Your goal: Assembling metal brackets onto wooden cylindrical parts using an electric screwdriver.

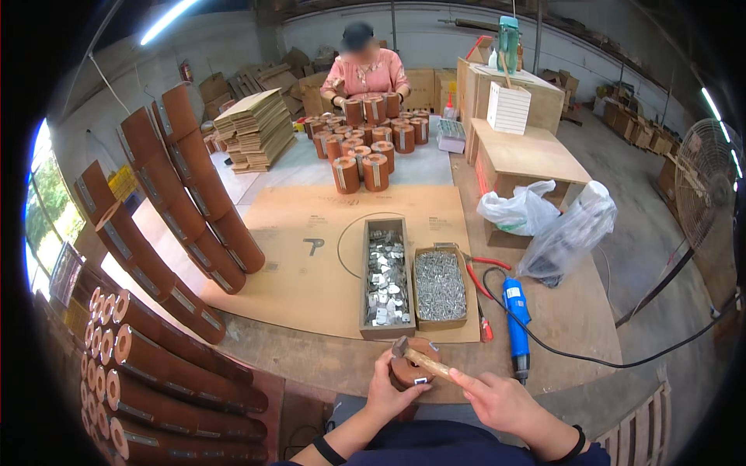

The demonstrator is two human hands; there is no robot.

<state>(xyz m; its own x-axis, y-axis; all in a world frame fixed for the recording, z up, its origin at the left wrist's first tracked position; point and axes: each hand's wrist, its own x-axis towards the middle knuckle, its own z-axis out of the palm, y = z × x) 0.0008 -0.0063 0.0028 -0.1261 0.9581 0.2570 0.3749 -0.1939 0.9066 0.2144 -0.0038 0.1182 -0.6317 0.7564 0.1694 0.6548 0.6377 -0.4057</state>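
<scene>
At the table's near edge, my left hand [386, 398] is closed around a short reddish-brown cylinder [404, 374] with a hole in its end and a small pale metal piece on its rim. My right hand [494, 401] grips the wooden handle of a hammer [426, 363], its metal head over the cylinder's top face. Just beyond stand a long grey box [366, 311] of small flat metal pieces and a cardboard box [441, 323] of small silvery fasteners. A blue power screwdriver [516, 314] with a black cable lies right of them.
Tall stacks of brown cylinders [159, 186] rise at left, with more rows [179, 349] lying below. Several cylinders [375, 172] stand across the table before a person in pink [365, 74]. Red-handled pliers [480, 283], plastic bags [571, 233] and a fan [699, 186] are at right.
</scene>
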